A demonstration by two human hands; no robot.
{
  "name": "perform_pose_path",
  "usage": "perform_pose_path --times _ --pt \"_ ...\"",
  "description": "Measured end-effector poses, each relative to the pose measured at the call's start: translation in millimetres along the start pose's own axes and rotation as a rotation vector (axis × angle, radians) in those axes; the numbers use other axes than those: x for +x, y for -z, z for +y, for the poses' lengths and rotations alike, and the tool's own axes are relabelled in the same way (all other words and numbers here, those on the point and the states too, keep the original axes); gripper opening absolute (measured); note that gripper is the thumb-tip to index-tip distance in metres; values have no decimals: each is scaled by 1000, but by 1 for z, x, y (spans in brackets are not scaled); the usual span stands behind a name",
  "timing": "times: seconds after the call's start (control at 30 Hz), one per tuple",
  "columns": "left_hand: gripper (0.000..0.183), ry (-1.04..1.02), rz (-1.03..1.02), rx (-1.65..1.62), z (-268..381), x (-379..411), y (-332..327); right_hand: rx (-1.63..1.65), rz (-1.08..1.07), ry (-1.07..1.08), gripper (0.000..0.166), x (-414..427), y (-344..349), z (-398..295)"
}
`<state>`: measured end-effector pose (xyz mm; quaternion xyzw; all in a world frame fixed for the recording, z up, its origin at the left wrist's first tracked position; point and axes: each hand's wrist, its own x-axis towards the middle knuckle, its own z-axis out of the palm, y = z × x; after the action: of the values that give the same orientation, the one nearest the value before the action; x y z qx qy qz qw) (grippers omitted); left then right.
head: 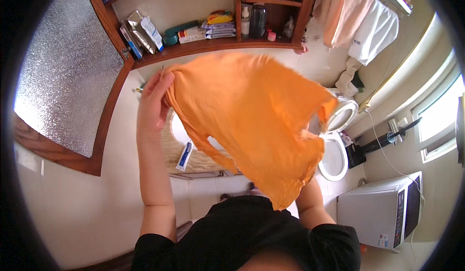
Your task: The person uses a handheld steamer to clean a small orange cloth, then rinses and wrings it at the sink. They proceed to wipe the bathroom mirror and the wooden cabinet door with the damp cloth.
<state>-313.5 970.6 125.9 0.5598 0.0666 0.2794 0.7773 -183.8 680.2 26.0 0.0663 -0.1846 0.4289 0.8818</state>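
Observation:
A thin orange garment point(247, 111) is spread out in the air in front of me, its right end blurred and bunched. My left hand point(156, 96) grips its upper left corner between thumb and fingers. The right forearm point(310, 200) goes up behind the cloth, which hides nearly all of my right hand, so its hold cannot be made out. Below the garment are a stone-patterned washbasin counter point(170, 158), partly covered from view, and a white-and-blue tube point(184, 157) lying on it.
A wooden wall cabinet point(196, 47) holding bottles and packets runs across the top, with its frosted glass door point(69, 67) swung out left. Towels point(345, 20) hang at upper right. A toilet point(332, 158) with raised lid and a washing machine point(374, 209) stand right.

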Motion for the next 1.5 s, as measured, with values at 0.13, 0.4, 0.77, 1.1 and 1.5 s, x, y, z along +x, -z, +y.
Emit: perform_pose_path --times 0.13,0.4,0.77,1.1,1.5 --pt "34 106 200 -15 -41 -10 5 -73 201 -47 64 -21 45 11" --pt "30 -57 336 377 -68 -21 77 -1418 555 -702 72 -46 113 -14" --pt "24 22 382 587 -64 -41 122 -1919 547 -163 34 -2 36 -99" --pt "17 -175 78 983 -13 -48 143 -2651 65 -340 26 10 -49 -108" --pt "36 257 -144 70 -168 -36 6 -1523 459 -523 48 54 28 37"
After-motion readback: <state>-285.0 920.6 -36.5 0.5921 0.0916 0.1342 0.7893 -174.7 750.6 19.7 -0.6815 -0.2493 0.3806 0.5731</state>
